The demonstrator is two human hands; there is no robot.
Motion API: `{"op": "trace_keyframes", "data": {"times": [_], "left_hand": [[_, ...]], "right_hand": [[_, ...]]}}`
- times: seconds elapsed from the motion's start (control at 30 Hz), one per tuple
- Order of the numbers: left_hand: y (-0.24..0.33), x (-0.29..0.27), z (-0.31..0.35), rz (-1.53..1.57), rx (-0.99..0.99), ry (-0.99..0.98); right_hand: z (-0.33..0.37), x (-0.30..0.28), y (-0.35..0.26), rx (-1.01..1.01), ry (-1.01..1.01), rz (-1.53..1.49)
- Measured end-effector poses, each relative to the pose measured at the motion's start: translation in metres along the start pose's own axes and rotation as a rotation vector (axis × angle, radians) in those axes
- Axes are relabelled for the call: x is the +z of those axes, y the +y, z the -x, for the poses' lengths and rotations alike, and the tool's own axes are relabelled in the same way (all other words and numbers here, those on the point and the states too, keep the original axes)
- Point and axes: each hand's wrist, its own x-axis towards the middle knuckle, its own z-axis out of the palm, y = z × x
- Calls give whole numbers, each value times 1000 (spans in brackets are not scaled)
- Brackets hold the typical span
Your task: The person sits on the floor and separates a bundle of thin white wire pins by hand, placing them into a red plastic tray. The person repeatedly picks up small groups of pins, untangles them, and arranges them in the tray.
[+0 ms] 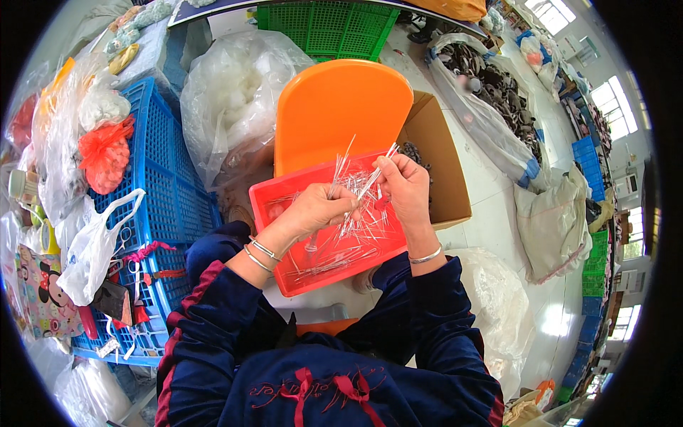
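Over a red plastic tray (296, 286) my two hands are close together. My left hand (320, 210) is closed on a small bunch of thin, whitish wire-like strips (341, 168), which stick up past the fingers. Thumb and fingers of my right hand (407, 188) pinch another bunch of the same thin strips (368, 184), slanting down toward the left hand. Many loose strips (366, 226) lie criss-crossed in the tray below, with a flatter pile (334, 260) at its near side. The fingers partly hide where the strips are gripped.
An orange chair (341, 107) stands just beyond the tray, a cardboard box (445, 167) to its right. Left are a blue crate (160, 153) hung with bags and scissors, and a clear bag of white stuffing (238, 85). Sacks (551, 224) and a bag of dark pieces (491, 85) stand right.
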Motion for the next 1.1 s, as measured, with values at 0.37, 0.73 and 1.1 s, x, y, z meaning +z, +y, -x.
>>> {"op": "trace_keyframes", "data": {"times": [0.37,0.73,1.1], "left_hand": [[-11,-1,-7,1,33,128],[-6,-14,-13,-2,356,260],[-6,-8,-2,-542,526,345]], "right_hand": [[24,20,-6,-501,-231,450],[37,37,-9,-61,-189,57],[15,16,5,447,-317,-90]]}}
